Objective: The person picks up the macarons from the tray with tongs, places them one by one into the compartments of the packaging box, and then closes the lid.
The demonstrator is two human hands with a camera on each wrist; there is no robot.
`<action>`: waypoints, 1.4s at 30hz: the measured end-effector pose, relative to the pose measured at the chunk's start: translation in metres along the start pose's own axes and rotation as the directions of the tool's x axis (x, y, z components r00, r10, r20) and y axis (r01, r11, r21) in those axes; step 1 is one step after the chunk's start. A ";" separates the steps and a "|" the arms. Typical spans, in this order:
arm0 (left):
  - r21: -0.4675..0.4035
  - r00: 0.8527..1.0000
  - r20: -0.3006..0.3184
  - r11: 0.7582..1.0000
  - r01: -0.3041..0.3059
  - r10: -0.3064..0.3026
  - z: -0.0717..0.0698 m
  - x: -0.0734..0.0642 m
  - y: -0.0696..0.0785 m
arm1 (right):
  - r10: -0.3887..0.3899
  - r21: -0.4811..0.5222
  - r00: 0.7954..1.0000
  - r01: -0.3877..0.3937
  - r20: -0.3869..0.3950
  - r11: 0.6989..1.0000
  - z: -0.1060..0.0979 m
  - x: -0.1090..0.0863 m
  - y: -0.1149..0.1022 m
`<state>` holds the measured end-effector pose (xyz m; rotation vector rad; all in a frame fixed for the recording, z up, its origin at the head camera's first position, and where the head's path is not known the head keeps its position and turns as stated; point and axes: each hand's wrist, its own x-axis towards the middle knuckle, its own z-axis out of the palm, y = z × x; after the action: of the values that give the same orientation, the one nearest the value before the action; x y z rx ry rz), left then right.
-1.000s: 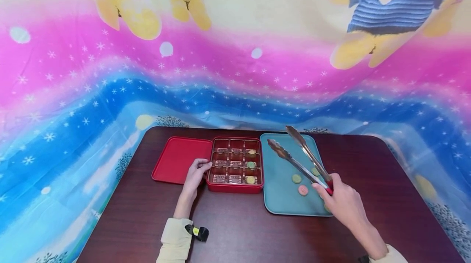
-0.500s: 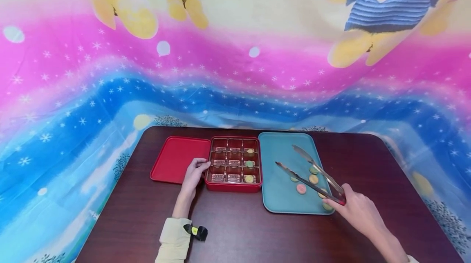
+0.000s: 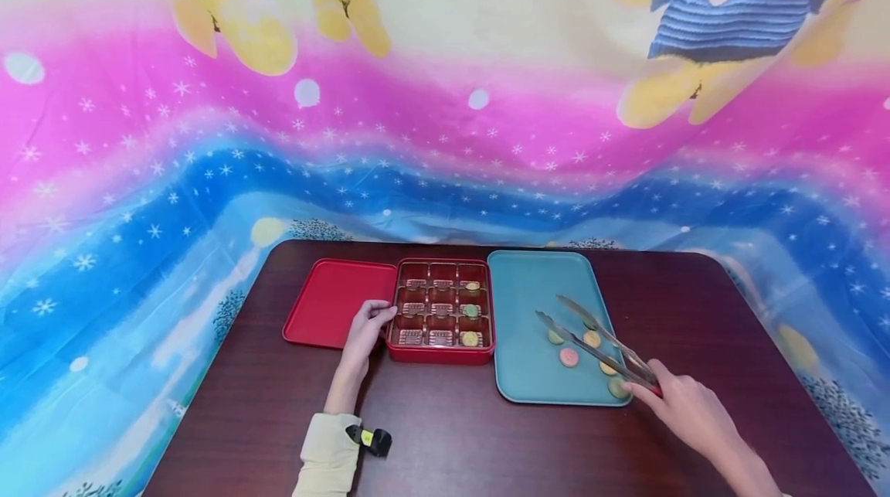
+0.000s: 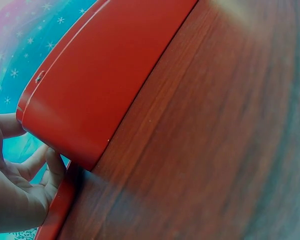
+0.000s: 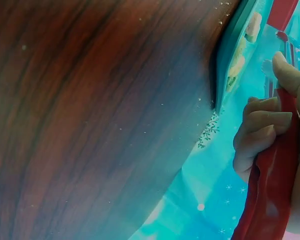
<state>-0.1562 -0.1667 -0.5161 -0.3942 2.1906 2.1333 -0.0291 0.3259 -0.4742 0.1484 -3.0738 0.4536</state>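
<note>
My left hand point(image 3: 361, 335) holds the left side of a red box point(image 3: 441, 355), one finger up at the rim and others bent against the wall in the left wrist view. Inside is a clear divided insert, and its right column carries yellow and green macarons point(image 3: 470, 311). In my right hand point(image 3: 695, 408) is a pair of metal tongs point(image 3: 591, 348), gripped by the red handle point(image 5: 277, 185). Their arms stand apart over the teal tray point(image 3: 524, 385), where several macarons lie. A pink macaron point(image 3: 568, 357) sits left of the lower arm, with a yellow macaron point(image 3: 592, 338) between the arms.
A red lid point(image 3: 341, 292) lies left of the box, right alongside it. All of this stands on a dark wooden table point(image 3: 431, 435). Behind it hangs a patterned cloth point(image 3: 445, 134).
The tongs have come down and back to the right, from high above the tray to low over the macarons. My left hand keeps its place at the box.
</note>
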 end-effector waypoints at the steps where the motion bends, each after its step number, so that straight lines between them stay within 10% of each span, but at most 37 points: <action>1: 0.001 1.000 0.001 1.000 0.001 -0.001 0.000 0.000 0.000 | -0.003 0.003 1.000 0.003 0.008 1.000 0.000 -0.001 0.000; 42: 0.003 1.000 0.004 1.000 0.007 -0.007 0.000 0.002 -0.001 | -0.081 -0.056 0.996 0.079 -0.038 0.995 0.009 0.001 -0.003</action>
<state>-0.1575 -0.1671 -0.5171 -0.3961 2.1867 2.1256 -0.0301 0.3203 -0.4816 0.2566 -3.0236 0.3648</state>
